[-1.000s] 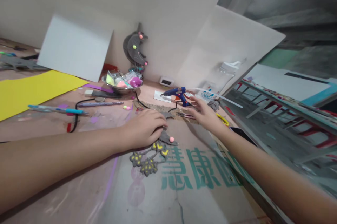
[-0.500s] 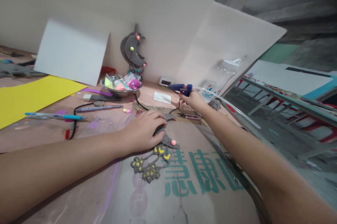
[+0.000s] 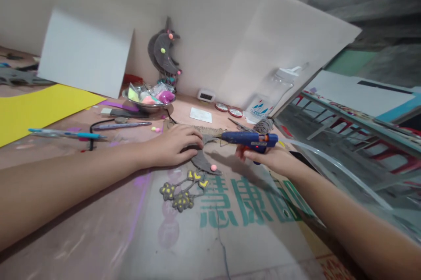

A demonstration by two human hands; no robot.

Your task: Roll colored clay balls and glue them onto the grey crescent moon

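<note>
A grey felt crescent moon ornament [image 3: 204,162] with a pink ball lies flat on the printed plastic sheet [image 3: 190,240]. Grey flower and heart pendants with yellow patches [image 3: 182,200] trail from its lower side. My left hand [image 3: 179,144] lies over the moon's left part, fingers curled on it and hiding some of it. In my right hand [image 3: 263,157] is a blue hot glue gun [image 3: 243,138], gripped by its handle. Its nozzle points left and is close to the moon's upper tip; contact cannot be made out. A long clear glue stick [image 3: 342,172] sticks out of its back.
Behind the hands stand a metal bowl [image 3: 148,105] of bagged coloured clay, a finished moon decoration [image 3: 164,52] against the wall, and a clear bottle [image 3: 276,89]. Pens [image 3: 67,134] and a yellow sheet [image 3: 42,107] lie left. Scissors [image 3: 237,124] and grey yarn [image 3: 264,125] lie right.
My right hand has brought the glue gun from the back of the table toward me, to the moon's upper tip. My left hand stays on the moon. The view has shifted slightly.
</note>
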